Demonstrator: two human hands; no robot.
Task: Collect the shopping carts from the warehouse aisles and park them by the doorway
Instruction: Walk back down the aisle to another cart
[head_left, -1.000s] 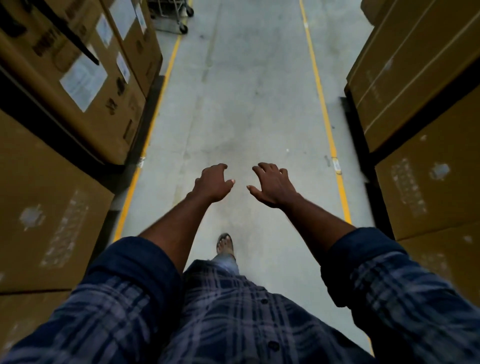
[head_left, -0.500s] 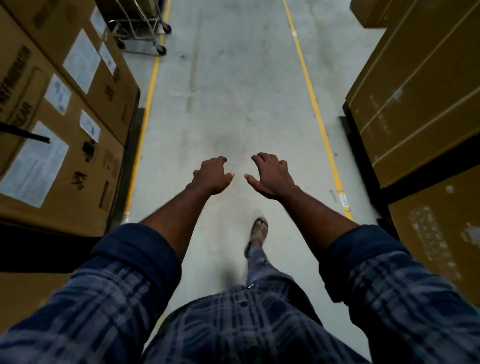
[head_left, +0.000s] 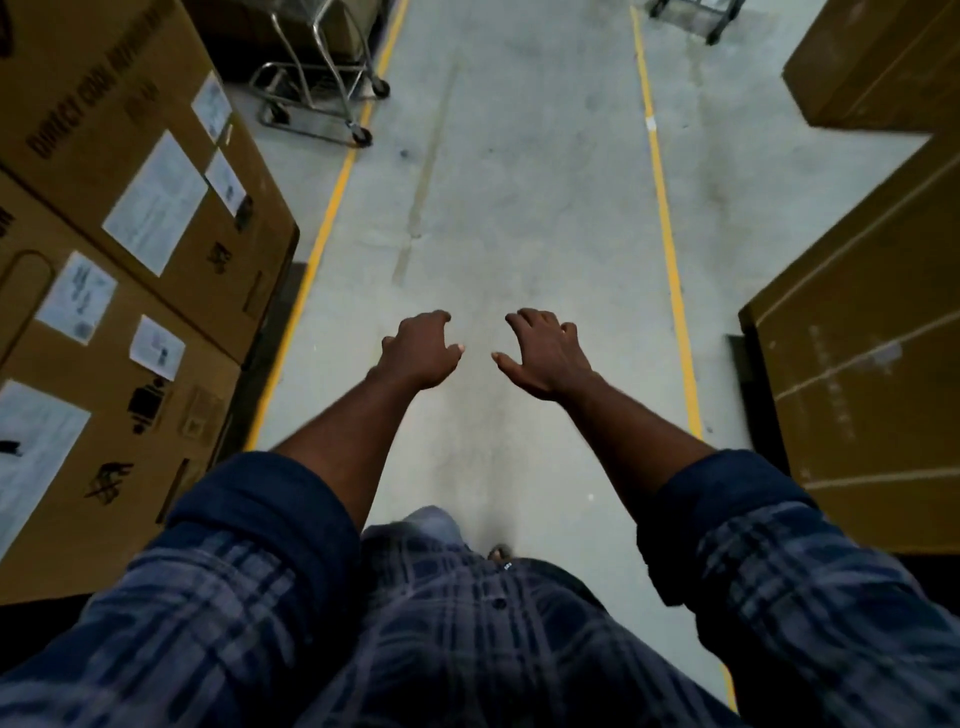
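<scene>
Up the aisle on the left, just past the stacked cardboard boxes (head_left: 145, 208), a shopping cart (head_left: 317, 73) stands close by the yellow floor line (head_left: 322, 228). A second cart (head_left: 696, 18) shows only its base at the top right edge. Both are well apart from the hands. The left hand (head_left: 418, 351) and right hand (head_left: 545, 358) hang side by side out front, each grip empty with fingers loosely curled (neither touches anything).

The likely trouble is in the turn. The near cart sits tucked beside the box corner, so swinging it out carelessly could scrape the cardboard or catch a castor. Its handle is out of view, so the first reach may be misjudged.

The cart is bent chrome tubing, shiny and rounded, on small dark castors. The boxes are matte brown, flat-faced and sharp-edged, with white paper labels. The concrete floor (head_left: 519, 208) is pale, smooth and faintly stained.
</scene>
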